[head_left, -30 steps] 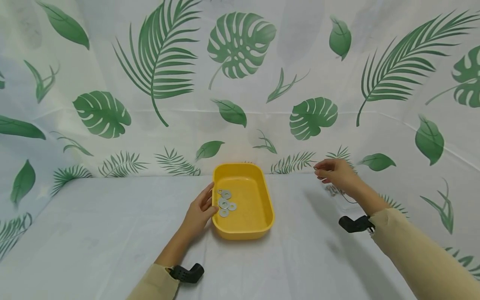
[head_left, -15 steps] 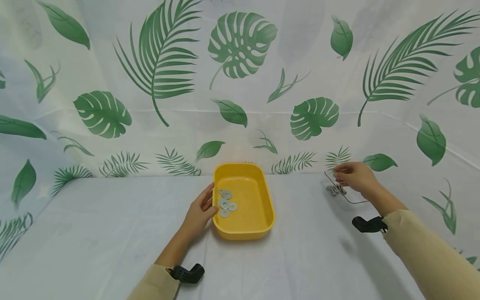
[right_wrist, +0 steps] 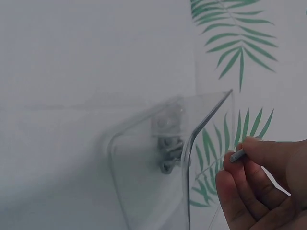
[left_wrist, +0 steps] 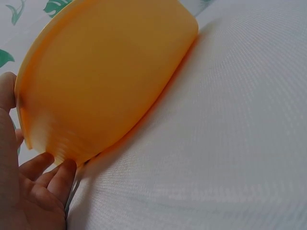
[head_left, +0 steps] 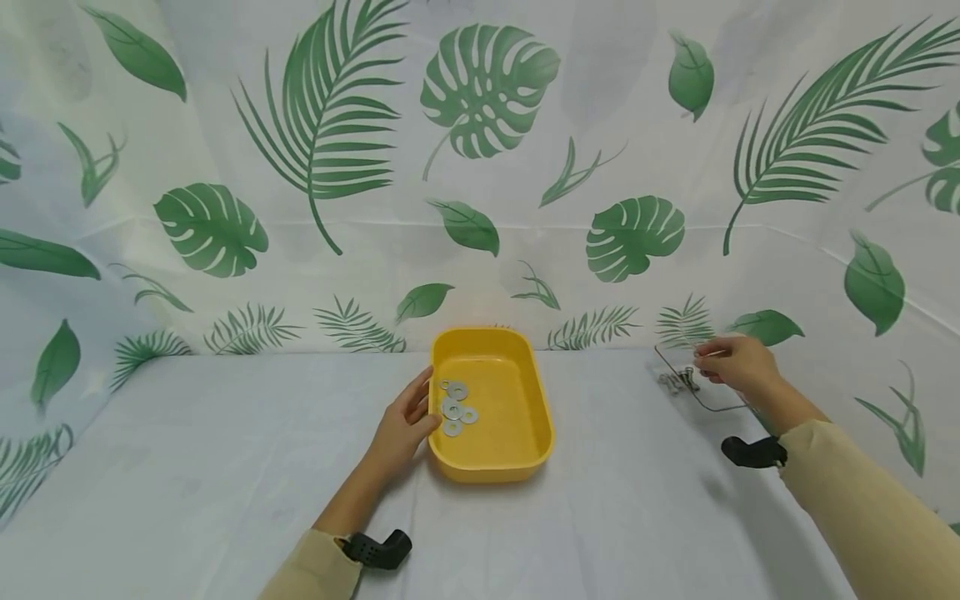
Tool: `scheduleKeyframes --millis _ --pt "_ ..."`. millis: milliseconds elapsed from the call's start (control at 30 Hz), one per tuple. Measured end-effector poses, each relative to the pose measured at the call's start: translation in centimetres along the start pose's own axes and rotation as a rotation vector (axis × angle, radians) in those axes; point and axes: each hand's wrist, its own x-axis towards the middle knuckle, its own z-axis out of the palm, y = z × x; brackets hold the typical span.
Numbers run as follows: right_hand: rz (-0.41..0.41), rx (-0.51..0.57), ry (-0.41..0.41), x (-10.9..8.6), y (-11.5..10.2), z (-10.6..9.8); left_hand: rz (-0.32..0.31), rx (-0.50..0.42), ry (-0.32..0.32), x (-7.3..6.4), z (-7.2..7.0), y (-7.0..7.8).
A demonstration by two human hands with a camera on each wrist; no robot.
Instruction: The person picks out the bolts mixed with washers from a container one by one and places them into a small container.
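A yellow plastic tray stands mid-table, with several flat metal washers along its left side. My left hand holds the tray's left wall, thumb at the rim; in the left wrist view its fingertips touch the outside of the wall. To the right, my right hand is raised beside a clear box. Between thumb and forefinger it pinches a small grey bolt, whose head is hidden. Several metal bolts lie inside the box.
A white cloth covers the table. Behind it rises a white curtain printed with green leaves, close to the far sides of the tray and box.
My right hand has moved rightward and slightly down, from left of the clear box to its far right part. My left hand stays on the tray. The washers have not moved.
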Motion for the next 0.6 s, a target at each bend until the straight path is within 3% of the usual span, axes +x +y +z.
scheduleKeyframes --millis 600 --pt "0.101 -0.086 -0.003 2.0 3.1 0.6 0.013 -0.001 -0.006 0.0 0.0 0.1"
